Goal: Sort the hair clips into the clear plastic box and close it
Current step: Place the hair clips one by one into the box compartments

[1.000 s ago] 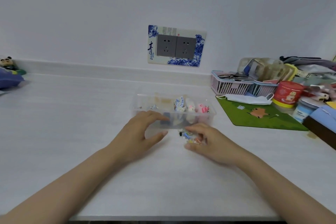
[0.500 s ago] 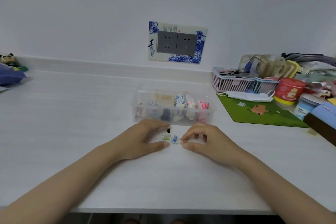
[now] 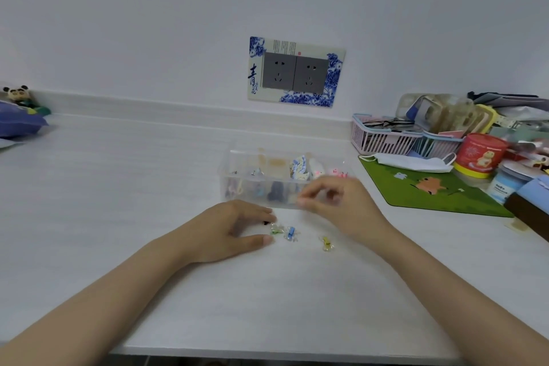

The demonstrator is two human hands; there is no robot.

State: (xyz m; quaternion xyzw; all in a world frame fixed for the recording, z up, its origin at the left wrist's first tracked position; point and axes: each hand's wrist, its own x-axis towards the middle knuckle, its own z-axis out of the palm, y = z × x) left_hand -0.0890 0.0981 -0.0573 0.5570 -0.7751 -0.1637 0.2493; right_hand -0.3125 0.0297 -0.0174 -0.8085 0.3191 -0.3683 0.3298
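Note:
The clear plastic box (image 3: 225, 187) stands open on the white table, with several hair clips inside, among them a blue-white one (image 3: 298, 169) and a pink one (image 3: 338, 172). Three tiny clips lie loose in front of it: green (image 3: 277, 229), blue (image 3: 290, 233) and yellow (image 3: 326, 244). My left hand (image 3: 228, 229) rests flat on the table, its fingertips touching a small black clip (image 3: 266, 222), thumb apart. My right hand (image 3: 341, 205) hovers before the box's front wall, thumb and forefinger pinched and blurred; anything between them is too small to see.
To the right lie a green mat (image 3: 430, 190), a white face mask (image 3: 413, 162), pink and blue baskets (image 3: 383, 137), a red tub (image 3: 478, 154) and other clutter. A wall socket plate (image 3: 297, 73) is behind the box. A blue pouch and panda toy (image 3: 17, 98) sit far left.
My right hand has lifted off the table from the loose clips up to the box's front, leaving the yellow clip exposed. My left hand came off the box and settled by the clips.

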